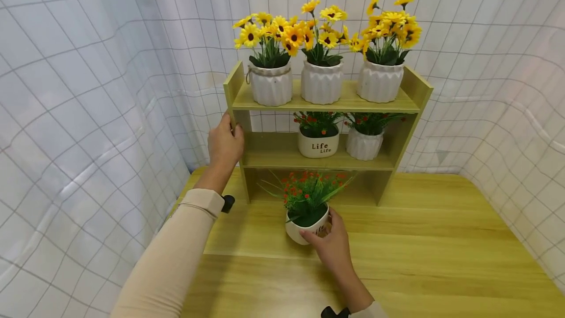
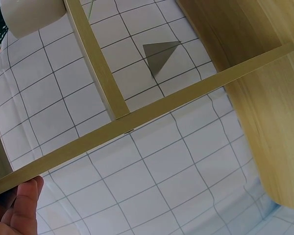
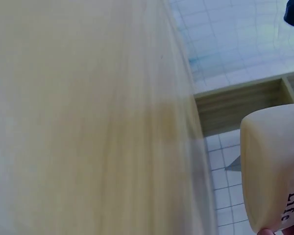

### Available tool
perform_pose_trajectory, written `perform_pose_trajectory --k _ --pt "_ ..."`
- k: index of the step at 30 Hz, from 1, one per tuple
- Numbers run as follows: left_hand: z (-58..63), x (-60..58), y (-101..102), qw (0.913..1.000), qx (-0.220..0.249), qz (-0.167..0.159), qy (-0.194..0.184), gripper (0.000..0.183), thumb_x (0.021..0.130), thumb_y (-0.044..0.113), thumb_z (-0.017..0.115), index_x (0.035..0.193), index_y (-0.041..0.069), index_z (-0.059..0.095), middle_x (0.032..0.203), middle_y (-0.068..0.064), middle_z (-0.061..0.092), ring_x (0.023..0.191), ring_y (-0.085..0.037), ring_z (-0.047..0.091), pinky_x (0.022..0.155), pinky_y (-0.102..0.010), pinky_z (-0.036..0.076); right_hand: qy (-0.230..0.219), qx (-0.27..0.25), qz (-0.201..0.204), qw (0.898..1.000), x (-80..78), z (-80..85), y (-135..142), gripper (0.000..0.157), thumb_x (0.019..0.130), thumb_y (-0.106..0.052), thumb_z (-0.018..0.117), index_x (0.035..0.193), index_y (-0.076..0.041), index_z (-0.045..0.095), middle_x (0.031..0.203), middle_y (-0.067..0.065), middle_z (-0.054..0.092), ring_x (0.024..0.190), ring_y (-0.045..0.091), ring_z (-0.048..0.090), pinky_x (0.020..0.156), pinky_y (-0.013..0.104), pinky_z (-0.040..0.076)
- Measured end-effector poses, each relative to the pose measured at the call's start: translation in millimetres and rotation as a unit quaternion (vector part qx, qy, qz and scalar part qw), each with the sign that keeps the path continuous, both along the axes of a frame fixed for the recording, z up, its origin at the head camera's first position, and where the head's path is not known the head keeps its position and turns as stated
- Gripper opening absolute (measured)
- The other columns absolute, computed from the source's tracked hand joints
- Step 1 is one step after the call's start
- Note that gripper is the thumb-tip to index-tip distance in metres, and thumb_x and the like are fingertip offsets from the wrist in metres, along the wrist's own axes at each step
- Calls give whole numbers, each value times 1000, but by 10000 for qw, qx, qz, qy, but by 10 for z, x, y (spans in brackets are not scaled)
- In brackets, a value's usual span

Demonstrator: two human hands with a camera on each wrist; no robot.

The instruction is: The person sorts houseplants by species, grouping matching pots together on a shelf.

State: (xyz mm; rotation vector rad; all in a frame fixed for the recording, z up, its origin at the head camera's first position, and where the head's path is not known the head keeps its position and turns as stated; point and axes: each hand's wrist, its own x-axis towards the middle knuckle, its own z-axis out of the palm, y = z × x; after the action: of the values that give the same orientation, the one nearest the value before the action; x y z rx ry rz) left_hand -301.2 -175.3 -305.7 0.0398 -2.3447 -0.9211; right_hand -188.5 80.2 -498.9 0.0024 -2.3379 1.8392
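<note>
My right hand (image 1: 333, 247) grips a white "Life" pot (image 1: 295, 232) of red flowers (image 1: 311, 190) by its rim and lettered side, in front of the shelf. Tilted, the pot (image 3: 269, 161) shows its underside in the right wrist view and seems held off the table; only fingertips (image 3: 265, 231) of that hand appear there. My left hand (image 1: 226, 144) holds the left side panel of the wooden shelf (image 1: 318, 162), just below the top board. In the left wrist view, its fingers (image 2: 25, 205) are bent at the panel (image 2: 161, 105).
Three white pots (image 1: 271, 87) of yellow flowers stand on the top board. On the middle board, another "Life" pot (image 1: 318, 145) and a ribbed white pot (image 1: 364, 145) stand toward the right. The wooden table (image 1: 441, 249) runs below; a gridded curtain (image 1: 463, 63) surrounds it.
</note>
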Motion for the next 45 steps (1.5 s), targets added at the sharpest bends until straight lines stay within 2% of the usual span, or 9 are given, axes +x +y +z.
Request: perform_pose_trajectory --k 6,14,19,23,28,31,38,41,45 --pt "-12 -1 -8 10000 -24 28 -9 24 102 19 51 119 4 60 112 -21 70 106 -41 65 84 -52 54 285 -212 -58 9993 95 119 -5 101 70 -29 92 150 -4 36 141 14 45 130 34 48 104 42 43" --pt "-16 -19 -15 9999 -70 9 114 23 101 19 51 117 4 60 108 -21 71 103 -41 66 82 -53 54 912 -524 -46 9944 94 454 -5 95 72 -25 91 149 -7 38 143 8 44 132 24 43 104 39 43" --pt "-15 -23 -27 9999 -94 -16 144 22 101 17 52 115 3 60 109 -22 70 104 -42 66 82 -53 54 1295 -578 87 9899 -69 676 -95 94 73 -29 90 149 -12 39 143 3 44 132 21 43 104 39 44" --pt "-20 -24 -25 9999 -100 -93 100 22 101 16 52 116 2 59 111 -23 70 105 -41 66 83 -52 54 1518 -668 168 9860 -232 822 -232 93 73 -32 90 149 -12 40 142 5 44 130 22 45 104 39 44" --pt "-20 -11 -17 9998 -172 -55 128 14 100 13 51 105 2 57 96 -23 71 89 -41 69 70 -50 55 1562 -601 218 9857 -431 973 -438 93 74 -39 88 149 -12 40 138 6 46 125 24 49 104 40 45" --pt "-20 -9 -15 9998 -187 -21 74 13 100 14 50 104 3 56 95 -22 71 86 -41 69 67 -49 54 1455 -471 184 9881 -532 1018 -537 94 74 -45 87 149 -13 41 138 4 48 123 22 50 102 40 46" --pt "-15 -9 -13 9997 -238 22 -10 32 100 13 51 131 7 56 107 -23 70 94 -43 67 76 -53 55 1581 -230 117 9871 -738 1011 -711 94 74 -47 86 150 -15 41 140 1 51 124 19 51 100 45 46" --pt "-9 -6 -15 9996 -258 60 32 36 98 12 51 134 8 55 102 -23 71 90 -44 67 74 -53 54 1652 -139 122 9861 -797 1013 -781 94 75 -48 85 150 -15 40 141 1 51 125 18 51 101 45 45" --pt "-1 -3 -21 9996 -281 101 21 32 99 13 49 129 6 57 90 -23 70 81 -43 66 67 -52 52 1626 -13 130 9866 -871 1043 -862 91 77 -48 83 149 -14 40 140 1 52 124 17 52 101 44 45"
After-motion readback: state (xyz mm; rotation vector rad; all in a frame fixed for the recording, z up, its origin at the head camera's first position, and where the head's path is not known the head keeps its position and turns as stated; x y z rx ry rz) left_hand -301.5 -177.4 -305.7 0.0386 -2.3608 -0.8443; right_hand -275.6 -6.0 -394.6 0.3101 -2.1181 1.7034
